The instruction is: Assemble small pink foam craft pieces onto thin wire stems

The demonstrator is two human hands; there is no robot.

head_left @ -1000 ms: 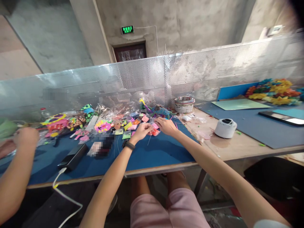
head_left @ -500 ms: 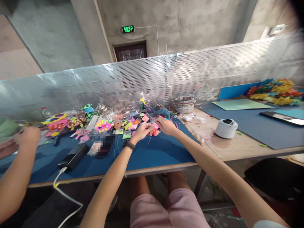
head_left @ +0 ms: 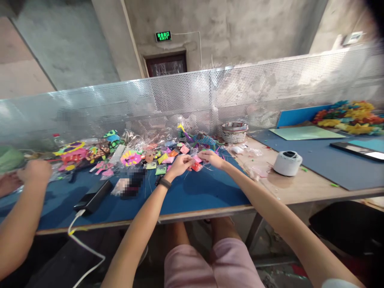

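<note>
Over the blue mat [head_left: 210,196], my left hand [head_left: 182,165], with a dark band at its wrist, is closed in a pinch. Just right of it, my right hand [head_left: 212,159] also pinches, fingertips pointing left. A thin pale strand shows below the right fingers; what either pinch holds is too small to make out. A red packet [head_left: 196,166] lies between the hands. Several colourful clay packets [head_left: 166,158] lie left of and behind my left hand. Behind both hands rests a blue spotted figure [head_left: 204,139] with a purple and yellow part.
Another person's hand [head_left: 37,174] works at the left. A black power bank [head_left: 93,197] with a white cable lies near the front edge. Bright craft figures [head_left: 72,154] crowd the left. To the right are a woven basket [head_left: 235,132], a white roll [head_left: 287,163] and paper flowers [head_left: 354,116].
The thin strand that hung below my left hand now shows by my right. My right hand has shifted slightly right, widening the gap. More of the red packet is visible.
</note>
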